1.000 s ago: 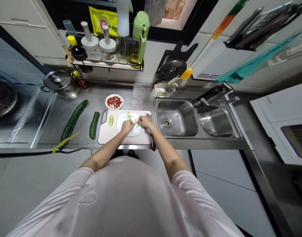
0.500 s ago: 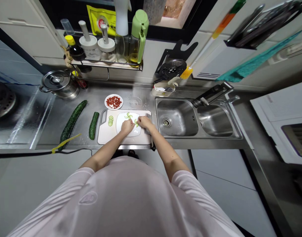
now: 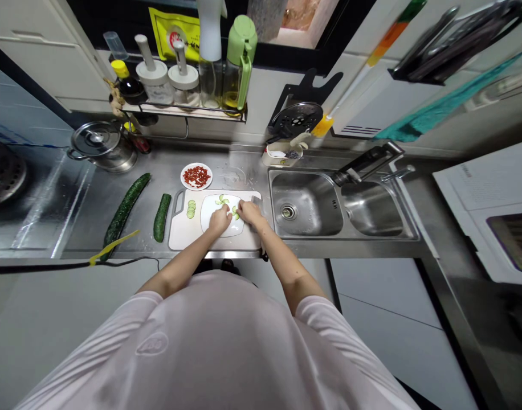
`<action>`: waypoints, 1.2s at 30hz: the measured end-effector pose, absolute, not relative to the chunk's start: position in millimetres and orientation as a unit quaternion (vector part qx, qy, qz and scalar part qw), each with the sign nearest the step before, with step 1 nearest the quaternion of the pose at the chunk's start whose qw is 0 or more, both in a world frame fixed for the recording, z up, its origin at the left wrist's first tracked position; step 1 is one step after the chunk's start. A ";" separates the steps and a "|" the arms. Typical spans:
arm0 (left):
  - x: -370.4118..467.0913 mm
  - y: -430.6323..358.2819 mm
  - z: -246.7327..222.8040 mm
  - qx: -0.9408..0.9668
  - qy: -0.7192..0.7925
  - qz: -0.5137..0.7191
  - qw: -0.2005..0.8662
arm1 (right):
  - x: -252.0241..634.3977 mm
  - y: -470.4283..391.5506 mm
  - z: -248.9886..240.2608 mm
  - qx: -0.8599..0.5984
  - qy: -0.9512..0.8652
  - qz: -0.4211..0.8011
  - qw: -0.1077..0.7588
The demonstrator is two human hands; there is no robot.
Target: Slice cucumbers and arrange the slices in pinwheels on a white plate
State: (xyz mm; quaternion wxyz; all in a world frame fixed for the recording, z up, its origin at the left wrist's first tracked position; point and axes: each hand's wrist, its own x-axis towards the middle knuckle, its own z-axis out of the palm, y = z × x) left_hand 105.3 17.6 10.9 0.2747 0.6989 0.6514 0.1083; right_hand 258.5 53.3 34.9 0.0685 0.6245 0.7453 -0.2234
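Observation:
Over a white square plate (image 3: 209, 212) on the cutting board (image 3: 184, 236), both my hands work close together. My left hand (image 3: 220, 219) has its fingers pinched near the plate's middle. My right hand (image 3: 248, 212) is closed at the plate's right side, its fingertips at some cucumber slices (image 3: 235, 213). Another fan of cucumber slices (image 3: 221, 200) lies near the plate's far edge. A short stack of cucumber slices (image 3: 191, 209) rests on the board to the left. A knife (image 3: 257, 204) lies along the board's right side, partly under my right hand and wrist.
Left of the board lie a cut cucumber piece (image 3: 162, 218) and a long cucumber (image 3: 127, 213). Behind it stands a small plate of red bits (image 3: 196, 176). A lidded pot (image 3: 99, 145) is at the back left. The double sink (image 3: 308, 202) opens on the right.
My hands have shifted only very slightly over the plate. The cucumber slices and everything around them look the same.

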 end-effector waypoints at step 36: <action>106.5 6.0 -6.3 0.822 0.531 0.073 0.195 | 273.9 34.3 26.9 0.675 0.699 -0.235 -0.015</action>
